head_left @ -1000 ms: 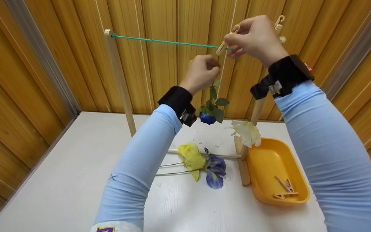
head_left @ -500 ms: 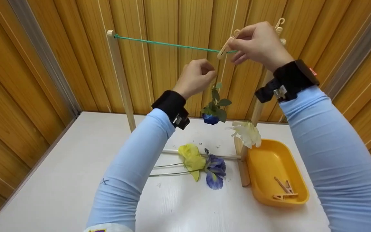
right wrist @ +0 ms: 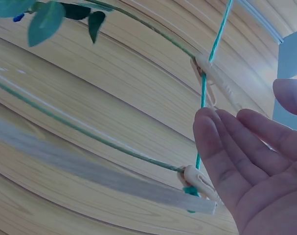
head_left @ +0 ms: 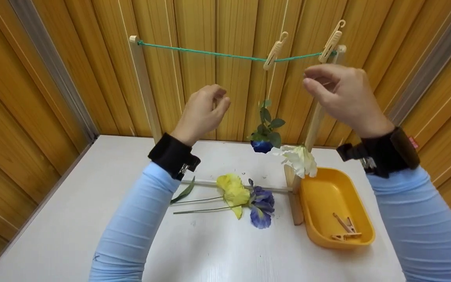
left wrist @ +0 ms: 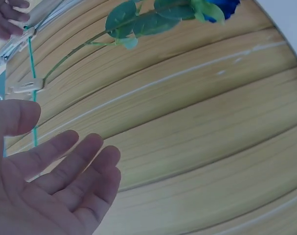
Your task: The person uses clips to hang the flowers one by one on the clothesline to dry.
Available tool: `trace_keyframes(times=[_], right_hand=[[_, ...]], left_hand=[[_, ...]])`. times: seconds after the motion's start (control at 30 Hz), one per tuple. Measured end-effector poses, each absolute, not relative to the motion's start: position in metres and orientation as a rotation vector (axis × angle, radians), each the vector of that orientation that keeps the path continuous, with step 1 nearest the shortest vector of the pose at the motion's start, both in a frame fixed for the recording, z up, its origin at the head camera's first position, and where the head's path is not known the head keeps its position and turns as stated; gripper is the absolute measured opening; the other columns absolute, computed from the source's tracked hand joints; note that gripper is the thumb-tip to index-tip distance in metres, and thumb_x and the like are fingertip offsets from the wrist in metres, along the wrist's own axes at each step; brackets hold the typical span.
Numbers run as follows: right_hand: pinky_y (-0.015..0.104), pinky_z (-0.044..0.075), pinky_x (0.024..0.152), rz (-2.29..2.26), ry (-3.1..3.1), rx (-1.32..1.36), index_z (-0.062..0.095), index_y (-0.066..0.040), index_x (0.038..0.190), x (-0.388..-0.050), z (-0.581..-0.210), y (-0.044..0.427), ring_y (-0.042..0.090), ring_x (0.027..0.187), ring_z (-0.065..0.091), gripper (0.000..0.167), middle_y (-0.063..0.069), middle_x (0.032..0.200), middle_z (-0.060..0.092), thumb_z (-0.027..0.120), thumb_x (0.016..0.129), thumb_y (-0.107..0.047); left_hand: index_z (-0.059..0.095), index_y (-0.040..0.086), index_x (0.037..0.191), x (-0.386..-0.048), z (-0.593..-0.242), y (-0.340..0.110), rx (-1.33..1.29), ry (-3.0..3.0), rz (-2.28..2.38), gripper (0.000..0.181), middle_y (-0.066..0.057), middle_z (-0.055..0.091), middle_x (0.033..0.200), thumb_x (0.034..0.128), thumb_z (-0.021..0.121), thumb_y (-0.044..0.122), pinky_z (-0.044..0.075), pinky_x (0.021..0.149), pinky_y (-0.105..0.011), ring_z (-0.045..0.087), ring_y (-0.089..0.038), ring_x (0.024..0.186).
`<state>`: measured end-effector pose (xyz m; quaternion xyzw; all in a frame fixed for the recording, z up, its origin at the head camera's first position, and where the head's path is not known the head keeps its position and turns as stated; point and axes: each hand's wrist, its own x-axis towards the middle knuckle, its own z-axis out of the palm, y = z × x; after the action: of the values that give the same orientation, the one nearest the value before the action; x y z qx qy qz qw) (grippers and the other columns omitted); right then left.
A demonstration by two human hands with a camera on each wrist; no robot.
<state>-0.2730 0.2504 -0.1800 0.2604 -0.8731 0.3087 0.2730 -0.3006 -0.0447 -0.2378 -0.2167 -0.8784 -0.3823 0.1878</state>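
Below a green cord [head_left: 206, 51], upside-down blue rose [head_left: 262, 147], oval green leaves [head_left: 265, 114], stem [left wrist: 84, 44] in beige clothespin [head_left: 274, 53], hands [head_left: 202, 112] [head_left: 349, 96] released

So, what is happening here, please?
A person's left hand and right hand hover empty near a thin green cord. From it, beige clothespins hold a blue rose and a ruffled white flower, both hanging head down. A yellow flower and a purple flower lie on the white table; brownish clothespins lie in an orange-yellow plastic tray.
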Motion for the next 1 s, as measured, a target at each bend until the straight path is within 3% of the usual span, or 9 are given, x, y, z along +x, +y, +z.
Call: trace_keyframes(times=[0.07, 0.27, 0.37, 0.47, 0.6, 1.0], right_hand=[[0.007, 0.045, 0.080, 0.799, -2.326, 0.720, 0.071, 0.000, 0.122, -0.263, -0.196, 0.254, -0.004, 0.090, 0.062, 0.025, 0.017, 0.115, 0.074, 0.065, 0.103, -0.014], [0.016, 0.045, 0.097, 0.762, -2.254, 0.730, 0.067, 0.001, 0.130, -0.238, -0.245, 0.262, 0.032, 0.107, 0.068, 0.032, 0.017, 0.125, 0.071, 0.068, 0.099, -0.007], [0.025, 0.045, 0.107, 0.773, -2.215, 0.735, 0.064, 0.001, 0.134, -0.229, -0.269, 0.263, 0.034, 0.118, 0.065, 0.038, 0.018, 0.133, 0.067, 0.068, 0.097, -0.004], [0.025, 0.040, 0.113, 0.813, -2.183, 0.749, 0.062, 0.001, 0.137, -0.221, -0.293, 0.260, 0.037, 0.129, 0.059, 0.042, 0.018, 0.140, 0.062, 0.068, 0.095, -0.002], [0.015, 0.032, 0.114, 0.863, -2.163, 0.756, 0.059, 0.001, 0.141, -0.211, -0.321, 0.254, 0.037, 0.133, 0.056, 0.047, 0.018, 0.146, 0.059, 0.068, 0.095, 0.000], [0.018, 0.025, 0.118, 0.786, -2.171, 0.719, 0.052, 0.002, 0.148, -0.196, -0.376, 0.239, 0.043, 0.141, 0.045, 0.059, 0.021, 0.156, 0.047, 0.073, 0.093, -0.006]], left_hand=[[0.063, -0.003, 0.132, -0.293, -0.244, -0.049, -0.594, -2.464, -1.018, 0.034, -0.018, 0.065, 0.130, 0.1078, 0.055, 0.020, 0.048, 0.105, -0.041, 0.060, -0.030, 0.123], [0.059, -0.003, 0.139, -0.271, -0.267, -0.057, -0.579, -2.443, -0.929, 0.041, -0.020, 0.061, 0.137, 0.1082, 0.054, 0.023, 0.046, 0.110, -0.045, 0.057, -0.034, 0.130], [0.058, -0.002, 0.140, -0.261, -0.281, -0.060, -0.583, -2.427, -0.938, 0.042, -0.020, 0.061, 0.138, 0.1085, 0.053, 0.024, 0.045, 0.110, -0.048, 0.056, -0.035, 0.131], [0.058, -0.002, 0.141, -0.251, -0.294, -0.063, -0.584, -2.416, -0.943, 0.042, -0.020, 0.061, 0.139, 0.1086, 0.053, 0.025, 0.045, 0.110, -0.050, 0.056, -0.036, 0.131], [0.058, -0.002, 0.142, -0.241, -0.309, -0.065, -0.580, -2.391, -0.918, 0.044, -0.020, 0.059, 0.141, 0.1084, 0.054, 0.027, 0.045, 0.110, -0.051, 0.056, -0.037, 0.132], [0.055, -0.003, 0.144, -0.214, -0.364, -0.058, -0.556, -2.306, -0.763, 0.050, -0.023, 0.052, 0.149, 0.1059, 0.059, 0.029, 0.037, 0.114, -0.058, 0.049, -0.039, 0.139]])
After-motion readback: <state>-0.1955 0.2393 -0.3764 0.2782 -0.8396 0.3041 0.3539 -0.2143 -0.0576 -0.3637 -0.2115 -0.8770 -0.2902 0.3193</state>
